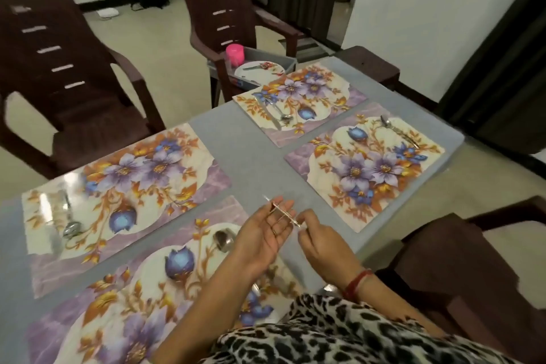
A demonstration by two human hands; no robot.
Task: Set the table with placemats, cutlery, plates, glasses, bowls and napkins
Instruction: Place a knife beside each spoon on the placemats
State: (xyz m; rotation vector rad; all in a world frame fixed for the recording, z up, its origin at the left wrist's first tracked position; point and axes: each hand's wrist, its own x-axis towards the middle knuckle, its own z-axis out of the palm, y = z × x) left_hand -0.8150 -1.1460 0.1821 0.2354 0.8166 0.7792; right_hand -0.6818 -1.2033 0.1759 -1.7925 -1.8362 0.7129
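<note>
Four floral placemats lie on the grey table: near left [118, 298], far left [124, 186], far middle [298, 100] and right [369, 168]. Over the table between the mats, both hands share a thin metal utensil [280, 210]. It lies across the upturned fingers of my left hand [263, 238], while my right hand [320, 241] pinches its near end. A spoon [224, 241] rests on the near left mat, partly hidden under my left wrist. Cutlery also lies on the far left mat [69, 227], the far middle mat [277, 115] and the right mat [399, 133].
A grey tray [283, 60] holding a white plate [260, 69] and a pink cup [235, 55] sits on the far brown chair [224, 9]. More brown chairs stand at the left [59, 68] and the right [461, 260]. A leopard-print garment fills the bottom.
</note>
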